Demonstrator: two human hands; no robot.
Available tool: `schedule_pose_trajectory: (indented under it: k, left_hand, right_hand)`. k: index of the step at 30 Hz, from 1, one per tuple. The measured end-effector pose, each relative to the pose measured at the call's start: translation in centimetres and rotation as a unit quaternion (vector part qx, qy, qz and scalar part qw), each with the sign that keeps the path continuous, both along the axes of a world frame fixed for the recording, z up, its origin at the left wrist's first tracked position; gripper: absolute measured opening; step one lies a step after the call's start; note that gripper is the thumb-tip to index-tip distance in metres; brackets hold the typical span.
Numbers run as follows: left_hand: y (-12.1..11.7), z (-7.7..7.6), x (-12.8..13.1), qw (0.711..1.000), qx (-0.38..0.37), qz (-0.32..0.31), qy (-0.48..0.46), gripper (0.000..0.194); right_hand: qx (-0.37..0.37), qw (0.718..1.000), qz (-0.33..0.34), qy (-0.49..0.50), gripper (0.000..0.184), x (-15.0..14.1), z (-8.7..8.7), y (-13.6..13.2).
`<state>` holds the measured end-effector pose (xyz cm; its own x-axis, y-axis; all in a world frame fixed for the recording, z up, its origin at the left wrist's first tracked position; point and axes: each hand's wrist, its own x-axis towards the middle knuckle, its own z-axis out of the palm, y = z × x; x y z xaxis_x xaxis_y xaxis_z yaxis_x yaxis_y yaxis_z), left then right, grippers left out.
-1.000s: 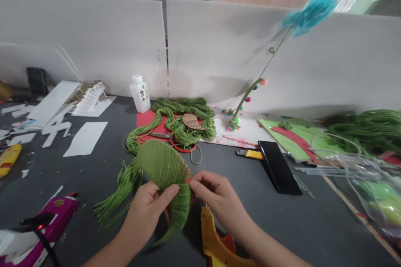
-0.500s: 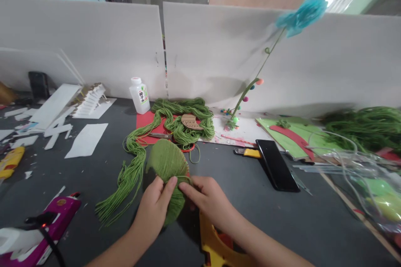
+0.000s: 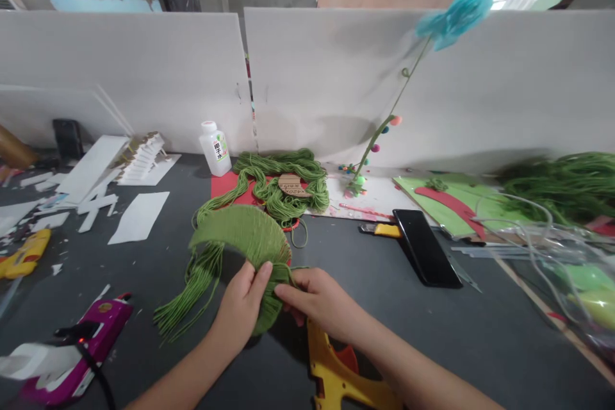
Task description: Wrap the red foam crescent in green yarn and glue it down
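Note:
Both my hands hold a curved, leaf-like piece wrapped in green yarn [image 3: 240, 235] just above the dark table. My left hand [image 3: 241, 305] grips its lower part, with the fingers laid flat over the yarn. My right hand [image 3: 314, 298] pinches the same piece from the right, with the thumb and fingers closed on its edge. A sliver of red shows at the piece's right rim. Loose green yarn strands [image 3: 187, 298] trail down to the left of my left hand.
A yellow glue gun [image 3: 343, 375] lies under my right wrist and a pink one [image 3: 91, 339] at the lower left. Behind are a green yarn skein [image 3: 283, 182], a white bottle [image 3: 214, 148], a black phone [image 3: 425, 246], a yellow-handled knife [image 3: 382, 229], foam-board scraps [image 3: 139, 216] and white partition boards [image 3: 336, 77].
The yarn-wrapped piece has turned in my hands, and its broad curved side now swings up and to the left. Both hands stay closed on it near the table's front.

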<state>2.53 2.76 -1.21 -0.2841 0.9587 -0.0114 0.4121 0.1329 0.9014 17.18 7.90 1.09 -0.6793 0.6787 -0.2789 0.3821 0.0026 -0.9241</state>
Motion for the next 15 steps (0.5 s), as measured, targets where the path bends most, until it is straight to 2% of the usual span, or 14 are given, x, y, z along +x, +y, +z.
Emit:
schedule_pose_trajectory:
  k: [3, 7, 11, 15]
  left_hand:
    - [-0.2, 0.4, 0.2, 1.000, -0.005, -0.006, -0.012, 0.032]
    - [-0.6, 0.6, 0.2, 1.000, 0.002, 0.023, -0.011, 0.034]
    - [-0.8, 0.6, 0.0, 0.999, 0.013, 0.048, -0.020, 0.042]
    - [-1.0, 0.9, 0.3, 0.998, 0.008, 0.033, -0.055, 0.040]
  right_hand:
    - [-0.018, 1.000, 0.024, 0.000, 0.029, 0.2, 0.5, 0.1]
    - [-0.037, 0.997, 0.066, 0.015, 0.026, 0.5, 1.4, 0.2]
    - [-0.015, 1.000, 0.016, 0.018, 0.033, 1.3, 2.2, 0.8]
    - [-0.026, 0.999, -0.020, 0.037, 0.026, 1.9, 2.3, 1.2]
